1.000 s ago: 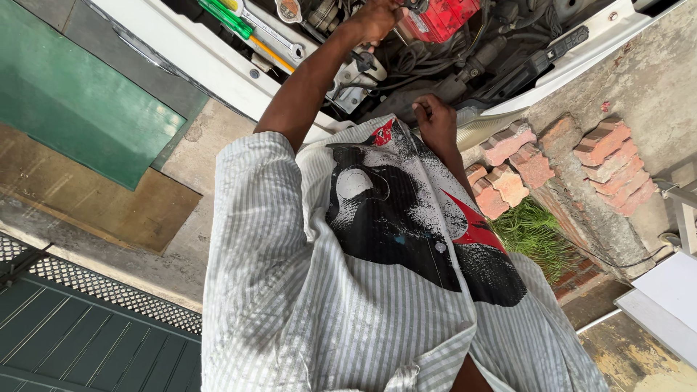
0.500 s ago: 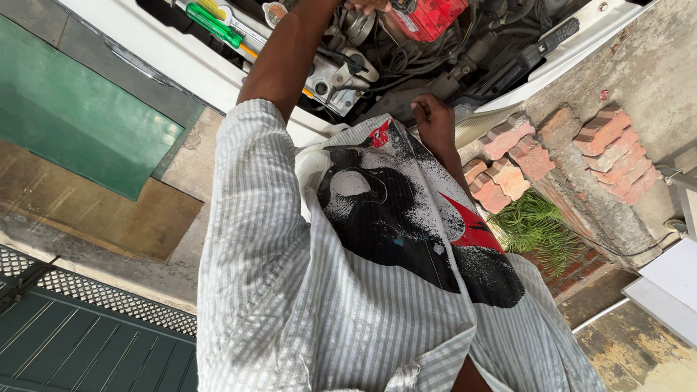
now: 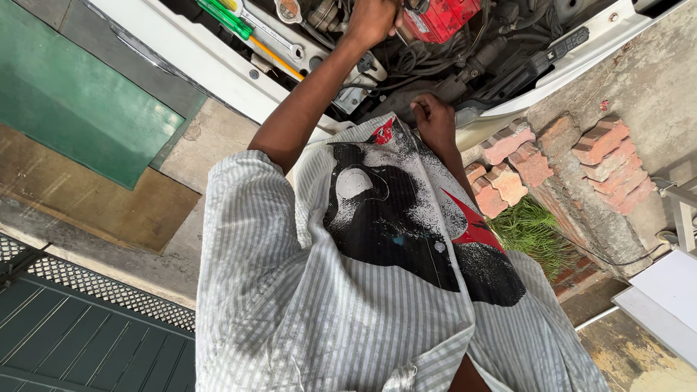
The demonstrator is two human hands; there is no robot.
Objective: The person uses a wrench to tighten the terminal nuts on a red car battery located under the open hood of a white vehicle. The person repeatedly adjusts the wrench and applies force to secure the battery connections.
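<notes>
I am leaning over the open engine bay [image 3: 435, 58] of a white car. My left hand [image 3: 372, 20] reaches deep into it, fingers curled right beside a red battery cover [image 3: 444, 16]; the top edge of the view cuts the hand off, so whatever it grips is hidden. My right hand [image 3: 434, 120] is lower, fingers curled in, at the bay's front edge just above my striped printed shirt [image 3: 377, 276]. Nothing shows in that hand.
A green-handled screwdriver [image 3: 225, 16], a wrench [image 3: 274, 35] and a yellow-handled tool [image 3: 277, 59] lie on the car's front panel. A broken brick wall [image 3: 573, 160] with grass [image 3: 534, 232] stands at the right. A green sheet [image 3: 80, 109] and a metal grate [image 3: 94, 283] lie at the left.
My left arm stretched farther into the bay half a second ago, and the hand is now in view by the red cover. My right hand has stayed in place.
</notes>
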